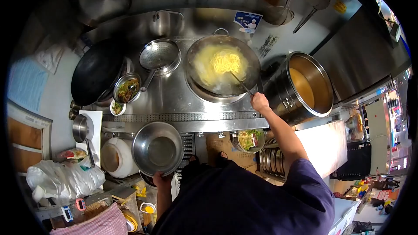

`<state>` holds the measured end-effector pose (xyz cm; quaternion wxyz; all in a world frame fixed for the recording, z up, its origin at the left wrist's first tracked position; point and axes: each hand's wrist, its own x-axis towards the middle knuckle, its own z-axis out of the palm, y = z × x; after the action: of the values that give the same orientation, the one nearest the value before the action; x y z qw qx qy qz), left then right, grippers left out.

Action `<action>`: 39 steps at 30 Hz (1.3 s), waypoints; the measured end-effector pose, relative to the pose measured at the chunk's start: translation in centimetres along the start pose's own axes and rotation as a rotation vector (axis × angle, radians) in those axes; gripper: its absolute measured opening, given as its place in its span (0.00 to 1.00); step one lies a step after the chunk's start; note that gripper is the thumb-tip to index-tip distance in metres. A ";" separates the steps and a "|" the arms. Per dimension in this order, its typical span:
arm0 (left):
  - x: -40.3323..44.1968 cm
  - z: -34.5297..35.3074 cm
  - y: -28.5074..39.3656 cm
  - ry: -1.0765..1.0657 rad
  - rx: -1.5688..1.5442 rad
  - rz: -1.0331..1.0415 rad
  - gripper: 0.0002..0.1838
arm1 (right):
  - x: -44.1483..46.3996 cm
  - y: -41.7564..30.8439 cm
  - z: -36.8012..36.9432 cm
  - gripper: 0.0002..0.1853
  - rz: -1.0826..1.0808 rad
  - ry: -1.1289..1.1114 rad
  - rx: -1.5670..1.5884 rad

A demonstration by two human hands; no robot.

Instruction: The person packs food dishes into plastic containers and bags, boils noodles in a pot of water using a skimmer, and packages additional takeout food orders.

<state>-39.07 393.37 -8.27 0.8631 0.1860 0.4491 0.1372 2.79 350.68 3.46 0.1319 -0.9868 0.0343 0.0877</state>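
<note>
Head | right hand [260,102] gripping one handle [241,82] (one noodle heap [226,61], in one wok [254,63]) | left hand [162,180] gripping one bowl [141,148]

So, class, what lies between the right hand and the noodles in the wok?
In the head view, a utensil handle spans the stretch from the right hand to the noodles, crossing above the edge of the wok.

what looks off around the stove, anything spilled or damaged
A dark, streaky patch stands out on the pale wall, below and right of the blue poster; dirt or damage, I can't tell. No clear spill shows.
</note>
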 end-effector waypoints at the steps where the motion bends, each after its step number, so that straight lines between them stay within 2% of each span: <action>1: -0.1 0.2 -0.4 -0.013 0.003 -0.002 0.35 | 0.6 0.0 0.3 0.21 -0.040 -0.004 -0.031; 5: -0.9 1.0 -1.8 -0.014 0.029 0.082 0.39 | 2.5 -0.8 1.2 0.20 -0.070 0.039 0.019; 9: -1.1 -0.5 -2.9 -0.066 0.021 0.068 0.38 | 5.6 -1.2 1.9 0.21 -0.023 0.007 0.095; 10: -0.9 -1.5 -3.4 -0.090 0.235 0.112 0.38 | 6.3 -1.0 1.9 0.21 -0.074 -0.006 0.125; 12: -0.1 -2.7 -3.9 -0.114 0.450 0.156 0.39 | 7.9 -0.5 2.4 0.21 -0.126 -0.019 0.156; 14: 0.1 -2.1 -4.1 -0.108 -0.093 -0.045 0.38 | 9.9 0.6 4.3 0.18 -0.185 0.046 0.179; 17: 0.1 -1.7 -4.3 -0.130 -0.079 -0.012 0.39 | 12.0 2.0 6.1 0.17 -0.260 0.060 0.171; 18: -0.2 -1.2 -4.4 -0.131 -0.076 -0.012 0.39 | 11.3 1.7 5.2 0.17 -0.258 0.060 0.174; 20: -1.4 0.8 -4.2 -0.092 0.014 0.105 0.41 | 8.8 0.2 1.4 0.18 -0.238 -0.141 0.227; 24: -1.8 2.7 -3.4 -0.158 0.036 0.057 0.43 | 5.7 -0.2 -2.3 0.19 -0.268 -0.223 0.164; 26: -1.1 2.4 -3.4 -0.170 0.001 0.048 0.43 | 3.8 -0.1 -3.5 0.20 -0.220 -0.281 0.262; 27: -0.7 2.1 -3.4 -0.171 0.001 0.046 0.43 | 3.5 0.4 -3.3 0.20 -0.218 -0.279 0.261; 29: -0.2 1.5 -3.3 -0.041 -0.016 -0.013 0.41 | 2.7 1.7 -3.2 0.20 -0.335 -0.211 0.207; 33: 0.9 0.6 -3.3 -0.023 0.009 -0.056 0.39 | -0.2 3.2 -4.6 0.19 -0.267 -0.171 0.128; 36: -0.2 1.4 -2.9 -0.102 0.010 0.043 0.37 | -1.0 5.0 -6.0 0.19 -0.241 -0.146 0.050; 39: -0.2 1.0 -2.7 -0.079 0.015 0.009 0.37 | -4.3 2.8 -11.1 0.17 -0.211 0.011 -0.103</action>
<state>-38.18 390.68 -8.74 0.8780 0.1998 0.4150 0.1305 0.11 345.19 14.05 0.0892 -0.9908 -0.0738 0.0697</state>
